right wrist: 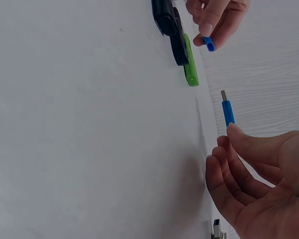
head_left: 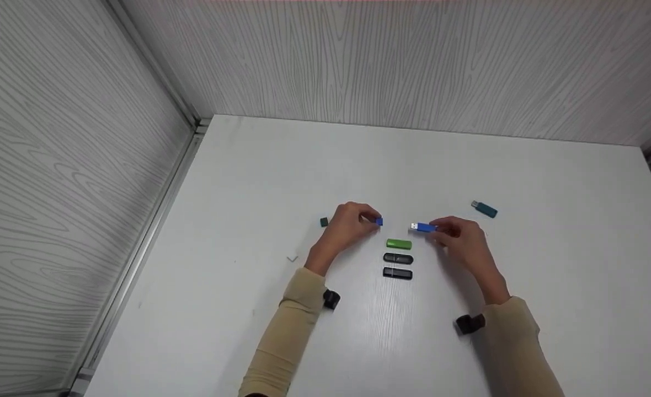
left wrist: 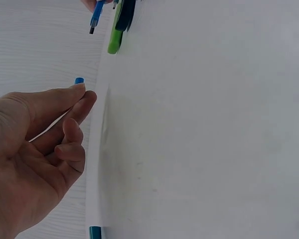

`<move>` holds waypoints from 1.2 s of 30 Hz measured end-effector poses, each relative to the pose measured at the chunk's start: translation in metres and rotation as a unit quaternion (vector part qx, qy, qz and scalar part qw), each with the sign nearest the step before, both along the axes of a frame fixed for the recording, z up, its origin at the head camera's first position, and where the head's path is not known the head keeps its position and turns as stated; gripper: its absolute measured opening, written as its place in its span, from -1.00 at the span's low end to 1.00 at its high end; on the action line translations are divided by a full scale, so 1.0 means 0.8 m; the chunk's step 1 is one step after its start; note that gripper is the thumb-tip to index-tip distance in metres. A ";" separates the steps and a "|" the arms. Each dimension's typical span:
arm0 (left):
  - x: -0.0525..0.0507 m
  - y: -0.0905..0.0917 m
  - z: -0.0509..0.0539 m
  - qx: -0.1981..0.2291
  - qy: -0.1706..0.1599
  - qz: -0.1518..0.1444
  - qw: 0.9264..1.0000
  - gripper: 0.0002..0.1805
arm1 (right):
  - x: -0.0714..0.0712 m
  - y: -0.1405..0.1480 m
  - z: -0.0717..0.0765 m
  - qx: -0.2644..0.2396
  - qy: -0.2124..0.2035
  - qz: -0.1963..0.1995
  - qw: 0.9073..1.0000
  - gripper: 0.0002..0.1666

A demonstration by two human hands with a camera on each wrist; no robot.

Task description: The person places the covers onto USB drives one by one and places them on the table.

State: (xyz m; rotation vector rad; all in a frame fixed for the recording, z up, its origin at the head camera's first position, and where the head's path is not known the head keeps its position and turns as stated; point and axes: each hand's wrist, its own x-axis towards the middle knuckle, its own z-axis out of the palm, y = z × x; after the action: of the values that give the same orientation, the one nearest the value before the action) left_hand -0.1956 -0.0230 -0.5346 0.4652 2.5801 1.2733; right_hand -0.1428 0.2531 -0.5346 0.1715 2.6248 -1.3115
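While the left hand (head_left: 352, 223) pinches the blue cap (head_left: 379, 221) just beyond the left end of the green stick (head_left: 399, 243), the right hand (head_left: 463, 238) pinches the blue stick (head_left: 426, 227) beyond its right end, plug (head_left: 414, 226) pointing capward, apart.

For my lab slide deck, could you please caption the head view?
Left hand pinches a blue cap, right hand a blue USB stick, near a green stick and two black sticks.
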 end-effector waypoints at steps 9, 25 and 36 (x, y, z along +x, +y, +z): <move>-0.001 0.005 -0.007 0.011 0.004 -0.032 0.999 -0.75 | -0.002 -0.007 -0.003 -0.002 0.019 0.013 1.000 -0.64; -0.004 0.012 -0.012 0.036 -0.004 -0.037 0.999 -0.76 | -0.006 -0.017 -0.006 0.002 0.037 0.025 0.999 -0.65; -0.003 0.019 -0.013 0.031 0.000 -0.040 0.999 -0.79 | -0.007 -0.024 -0.009 -0.002 0.045 0.032 0.998 -0.66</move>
State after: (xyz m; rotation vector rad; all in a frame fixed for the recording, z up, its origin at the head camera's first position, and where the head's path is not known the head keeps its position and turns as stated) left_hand -0.1981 -0.0074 -0.5453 0.5758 2.5012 1.3289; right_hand -0.1488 0.2342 -0.5421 0.0279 2.6780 -1.3316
